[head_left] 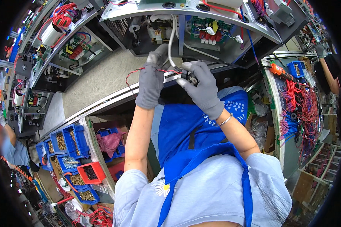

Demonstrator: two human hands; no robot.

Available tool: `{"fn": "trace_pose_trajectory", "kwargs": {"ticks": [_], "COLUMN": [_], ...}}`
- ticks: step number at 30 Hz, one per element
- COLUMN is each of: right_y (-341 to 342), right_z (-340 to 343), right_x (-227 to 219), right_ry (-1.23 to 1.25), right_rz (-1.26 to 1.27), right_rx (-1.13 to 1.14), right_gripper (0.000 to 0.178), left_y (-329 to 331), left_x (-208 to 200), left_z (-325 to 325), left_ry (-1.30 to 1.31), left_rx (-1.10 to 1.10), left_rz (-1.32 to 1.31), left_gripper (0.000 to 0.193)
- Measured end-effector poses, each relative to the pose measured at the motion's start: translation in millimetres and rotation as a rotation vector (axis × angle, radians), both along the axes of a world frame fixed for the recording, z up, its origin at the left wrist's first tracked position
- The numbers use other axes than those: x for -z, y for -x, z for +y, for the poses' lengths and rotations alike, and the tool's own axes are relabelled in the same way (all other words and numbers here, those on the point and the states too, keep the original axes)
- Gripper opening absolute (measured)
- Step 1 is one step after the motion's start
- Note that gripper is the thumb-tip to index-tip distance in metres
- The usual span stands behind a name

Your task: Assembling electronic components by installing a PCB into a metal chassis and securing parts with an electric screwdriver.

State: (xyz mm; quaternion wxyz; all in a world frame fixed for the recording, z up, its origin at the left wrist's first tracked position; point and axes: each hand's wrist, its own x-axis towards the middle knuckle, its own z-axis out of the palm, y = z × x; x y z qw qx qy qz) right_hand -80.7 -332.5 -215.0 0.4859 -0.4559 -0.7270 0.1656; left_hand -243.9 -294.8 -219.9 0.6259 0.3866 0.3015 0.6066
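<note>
In a grey glove, my right hand (202,89) pinches a small black ring-like part (190,78) between thumb and fingers. A twisted red-and-black wire (168,71) runs from that part leftward to my left hand (151,83) and shows again on its far side. My left hand, also gloved, has its fingers curled beside the open metal chassis (144,12); the fingertips are slightly blurred and what they grip is hidden. A thick white cable (170,45) hangs out of the chassis and comes down to the black part.
More open chassis (74,56) stand at the left on the light bench (98,77). Blue bins (58,140) of small metal parts and a red bin (91,173) sit lower left. At right lie an orange power tool (278,70) and bundled wires (308,113). Other people work at both edges.
</note>
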Motion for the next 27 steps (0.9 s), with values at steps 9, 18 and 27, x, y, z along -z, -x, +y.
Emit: {"fn": "trace_pose_trajectory", "kwargs": {"ticks": [9, 18, 27], "right_y": [-5, -55, -56], "right_z": [7, 21, 33], "right_x": [-5, -23, -46], "right_ry": [0.137, 0.611, 0.392], "right_rz": [0.446, 1.354, 1.644], "right_rx": [-0.099, -0.408, -0.526], "right_gripper": [0.02, 0.017, 0.026], "left_y": [28, 269, 279], "left_x": [-32, -33, -138], "left_z": [0, -23, -24], "left_ry": [-0.163, 0.023, -0.523], "left_rx": [-0.064, -0.362, -0.866], "left_rz": [0.32, -0.742, 0.074], "left_gripper": [0.05, 0.013, 0.03]}}
